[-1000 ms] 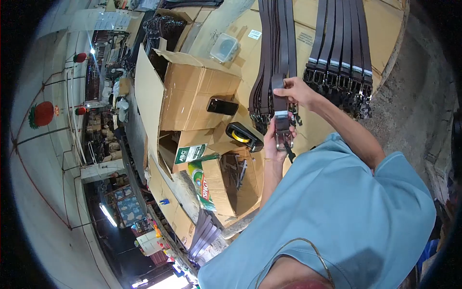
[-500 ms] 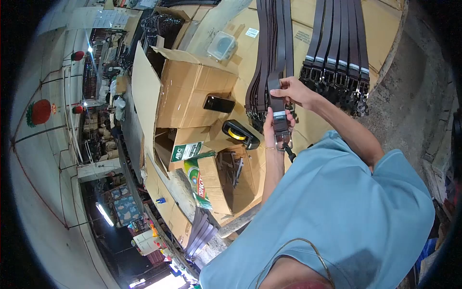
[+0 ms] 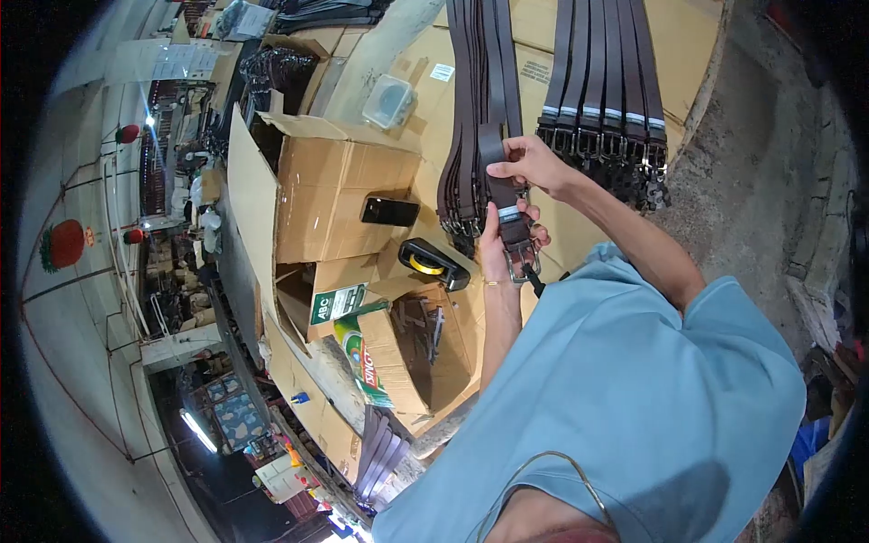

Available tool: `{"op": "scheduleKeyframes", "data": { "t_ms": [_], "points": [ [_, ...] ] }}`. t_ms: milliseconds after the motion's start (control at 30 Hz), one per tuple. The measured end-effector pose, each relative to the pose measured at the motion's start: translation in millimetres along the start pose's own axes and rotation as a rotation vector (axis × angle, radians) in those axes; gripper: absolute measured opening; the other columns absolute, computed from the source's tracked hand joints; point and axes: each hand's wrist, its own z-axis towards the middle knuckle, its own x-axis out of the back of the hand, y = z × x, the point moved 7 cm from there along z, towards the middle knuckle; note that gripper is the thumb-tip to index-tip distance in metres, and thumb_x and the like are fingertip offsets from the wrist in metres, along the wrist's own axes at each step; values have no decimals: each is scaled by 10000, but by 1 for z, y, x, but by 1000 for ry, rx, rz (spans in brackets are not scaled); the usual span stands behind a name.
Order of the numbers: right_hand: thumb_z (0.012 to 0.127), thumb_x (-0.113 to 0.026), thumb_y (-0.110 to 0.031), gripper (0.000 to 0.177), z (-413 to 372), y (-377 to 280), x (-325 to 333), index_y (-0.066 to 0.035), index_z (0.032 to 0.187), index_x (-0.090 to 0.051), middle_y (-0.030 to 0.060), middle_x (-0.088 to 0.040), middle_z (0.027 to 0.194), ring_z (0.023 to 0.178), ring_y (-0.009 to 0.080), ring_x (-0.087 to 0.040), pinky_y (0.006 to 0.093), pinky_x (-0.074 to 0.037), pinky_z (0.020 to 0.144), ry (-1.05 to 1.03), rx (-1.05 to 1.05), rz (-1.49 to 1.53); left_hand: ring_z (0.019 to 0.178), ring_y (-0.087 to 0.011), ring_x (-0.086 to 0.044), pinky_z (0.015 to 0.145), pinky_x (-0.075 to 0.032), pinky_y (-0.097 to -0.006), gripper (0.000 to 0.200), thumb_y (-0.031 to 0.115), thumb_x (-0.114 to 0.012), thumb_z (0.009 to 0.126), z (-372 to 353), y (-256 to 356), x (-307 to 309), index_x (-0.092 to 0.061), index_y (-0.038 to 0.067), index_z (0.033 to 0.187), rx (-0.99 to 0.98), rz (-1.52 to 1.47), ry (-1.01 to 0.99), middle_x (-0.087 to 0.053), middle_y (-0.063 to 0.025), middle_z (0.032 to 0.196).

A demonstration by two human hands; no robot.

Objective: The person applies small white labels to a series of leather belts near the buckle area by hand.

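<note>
A dark brown belt (image 3: 503,192) with a silver buckle and a pale band near it is held between my two hands. My left hand (image 3: 491,244) is wrapped round the belt from below, close to the buckle (image 3: 523,265). Higher up, my right hand (image 3: 534,166) pinches the strap between thumb and fingers. Just behind my hands hangs a bunch of dark belts (image 3: 463,154), its buckles at the lower end. A second row of belts (image 3: 605,72) with pale bands and metal buckles lies to the right.
Cardboard (image 3: 543,41) covers the work surface. Left of my hands are a phone (image 3: 390,211), a black and yellow tape tool (image 3: 434,263), a large carton (image 3: 339,172) and a clear plastic box (image 3: 390,101). An open box (image 3: 405,362) holds metal pieces.
The whole view has shifted, so the surface and my hands appear slightly further left. The belt between my hands is tilted a little more, and both hands keep their grip.
</note>
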Motion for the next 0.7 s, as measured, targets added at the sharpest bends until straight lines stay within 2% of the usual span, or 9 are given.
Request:
{"op": "scheduleKeyframes", "data": {
  "t_ms": [133,200,333,400,467,567,600,633,700],
  "points": [
    [737,-741,-134,162,-2,6,2,-49,711,-606,-14,-548,620,522,48,-458,199,-336,471,57,-51,1,660,-239,-609,584,-495,-336,490,521,-319,936,-5,-6,3,-499,65,940,-44,15,21,-559,-89,814],
    [734,-743,-132,164,-4,7,2,-50,705,-604,-12,-549,621,524,49,-459,196,-336,476,36,-60,-13,709,-217,-563,623,-464,-317,479,537,-344,922,-9,-11,3,-495,84,954,-58,73,49,-533,-65,828],
    [735,-742,-149,166,-3,5,1,-49,729,-611,-13,-563,643,545,51,-469,194,-345,493,-21,-78,-23,725,-216,-578,657,-495,-336,495,509,-332,937,-8,-9,0,-518,53,990,-95,73,28,-560,-73,836],
    [743,-736,-161,166,-1,5,3,-45,757,-617,-14,-571,659,556,51,-473,198,-348,497,-22,-76,-13,742,-208,-599,681,-514,-340,473,440,-358,953,-6,1,9,-538,8,1025,-127,383,241,-597,-92,854],
    [765,-717,-182,192,-1,-4,5,-33,856,-636,-9,-593,722,610,60,-505,212,-384,521,-45,-62,-49,726,-154,-609,668,-515,-293,349,288,-415,965,-7,13,14,-548,-28,1029,-225,602,325,-618,-92,871],
    [777,-702,-164,220,-8,5,1,-24,934,-635,12,-613,802,686,87,-564,232,-447,582,-114,-165,95,681,-97,-570,630,-482,-243,235,203,-515,928,-18,17,16,-585,-21,946,-301,711,445,-608,-44,825],
    [793,-691,-172,211,-11,14,0,-33,930,-612,-7,-599,786,674,70,-538,228,-406,563,-154,-201,74,665,-82,-553,607,-464,-226,203,183,-558,908,-22,14,25,-598,-15,913,-316,794,493,-604,-29,806],
    [796,-685,-163,202,-13,29,-1,-37,936,-613,-6,-598,785,696,81,-558,229,-429,593,-180,-258,107,649,-42,-482,583,-389,-188,186,157,-611,871,-31,13,20,-617,3,767,-300,834,609,-564,14,709],
    [800,-679,-154,193,-20,45,-3,-42,942,-613,-5,-598,784,718,92,-579,230,-452,623,-210,-325,146,642,-45,-473,578,-382,-194,189,158,-612,868,-40,0,31,-615,-8,779,-297,820,664,-556,17,706]
  ]
}}
